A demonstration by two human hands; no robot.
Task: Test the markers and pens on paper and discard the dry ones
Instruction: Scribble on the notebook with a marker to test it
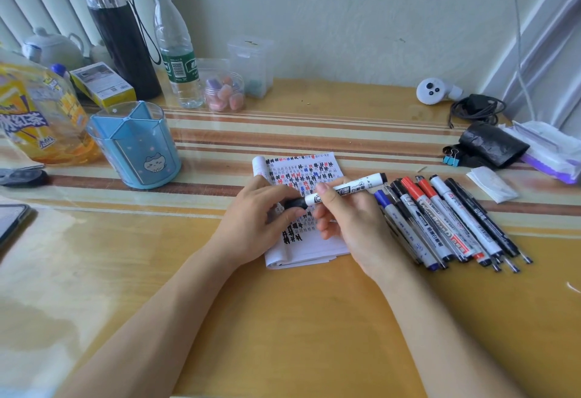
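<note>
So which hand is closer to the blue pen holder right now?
Left. The left hand pinches the black cap of the marker, to the right of the blue pen holder. The right hand grips the marker barrel farther right, next to the row of pens.

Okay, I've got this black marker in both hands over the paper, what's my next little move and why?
Probably pull the cap off with your left hand while your right hand steadies the marker. The cap looks seated and pinched, and the paper has blank space below the marks for a test stroke.
</note>
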